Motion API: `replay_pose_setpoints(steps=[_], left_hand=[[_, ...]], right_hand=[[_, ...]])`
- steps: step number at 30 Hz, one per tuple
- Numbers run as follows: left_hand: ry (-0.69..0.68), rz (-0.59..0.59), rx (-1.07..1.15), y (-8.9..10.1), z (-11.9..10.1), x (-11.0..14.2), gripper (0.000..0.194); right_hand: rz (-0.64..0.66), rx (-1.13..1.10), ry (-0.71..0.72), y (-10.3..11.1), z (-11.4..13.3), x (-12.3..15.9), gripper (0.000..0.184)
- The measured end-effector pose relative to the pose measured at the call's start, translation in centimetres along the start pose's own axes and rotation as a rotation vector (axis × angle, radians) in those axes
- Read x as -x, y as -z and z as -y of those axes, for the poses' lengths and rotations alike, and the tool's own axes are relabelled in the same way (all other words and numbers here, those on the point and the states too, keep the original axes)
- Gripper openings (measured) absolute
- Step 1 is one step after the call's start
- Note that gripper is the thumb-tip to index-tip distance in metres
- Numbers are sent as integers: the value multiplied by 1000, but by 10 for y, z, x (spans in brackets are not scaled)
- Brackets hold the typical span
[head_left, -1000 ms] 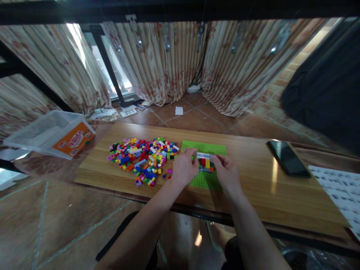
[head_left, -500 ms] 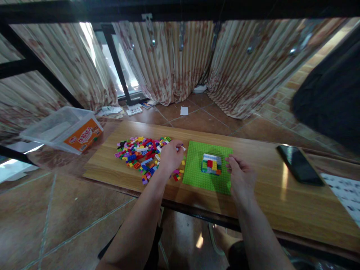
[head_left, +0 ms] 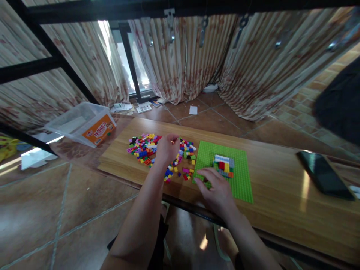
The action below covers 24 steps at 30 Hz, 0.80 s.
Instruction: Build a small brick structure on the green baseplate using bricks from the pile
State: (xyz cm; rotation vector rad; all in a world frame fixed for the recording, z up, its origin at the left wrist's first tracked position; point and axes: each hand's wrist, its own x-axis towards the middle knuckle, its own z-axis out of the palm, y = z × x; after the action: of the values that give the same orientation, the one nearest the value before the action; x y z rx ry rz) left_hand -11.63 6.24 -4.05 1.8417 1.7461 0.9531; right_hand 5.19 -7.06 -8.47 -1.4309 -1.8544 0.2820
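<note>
Over the pile of small toy bricks [head_left: 144,150] is my left hand [head_left: 167,150], its fingers curled together. Whatever may be between those fingertips is too small to make out. My right hand [head_left: 218,187] hovers over the near left part of the green baseplate [head_left: 242,180], thumb and fingers apart, with nothing visible in it. Just beyond its fingers, a low block of joined bricks [head_left: 224,166] in white, red, yellow, grey and orange sits on the baseplate. My right hand partly hides the baseplate's near edge.
A clear plastic box [head_left: 81,122] with an orange label stands past the table's left end. A black phone [head_left: 324,174] lies on the wooden table [head_left: 275,180] at the right. Papers [head_left: 144,108] lie on the tiled floor before the curtains [head_left: 180,63].
My right hand has moved left, from the baseplate's right edge to its near left part, and its fingers have spread. My left hand stays over the bricks. The view has shifted.
</note>
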Motion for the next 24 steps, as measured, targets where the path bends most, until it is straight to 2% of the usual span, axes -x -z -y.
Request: replay_pose_setpoints(steps=[4,7,10,15,21,24], left_hand=[[0,-11,24,3,5,-1,21],[-9,-21,25,4,6,0,20],[-10,-19,23,5,5,1,21],[-1,1,21,8,5,1,20],[-26,7,21,13,8,1,20],[-78,100,-16,15,11,2,19]], right_hand=[[99,35,6,-11,5,5,20],[125,37,-3,-17,8,6,26],[128,38,-31,-21,9,2,30],[125,53,-52,-26,10,-4,25],[83,7,-169,-30,9,-9,23],[40,-31,-186,-29,9,-11,24]])
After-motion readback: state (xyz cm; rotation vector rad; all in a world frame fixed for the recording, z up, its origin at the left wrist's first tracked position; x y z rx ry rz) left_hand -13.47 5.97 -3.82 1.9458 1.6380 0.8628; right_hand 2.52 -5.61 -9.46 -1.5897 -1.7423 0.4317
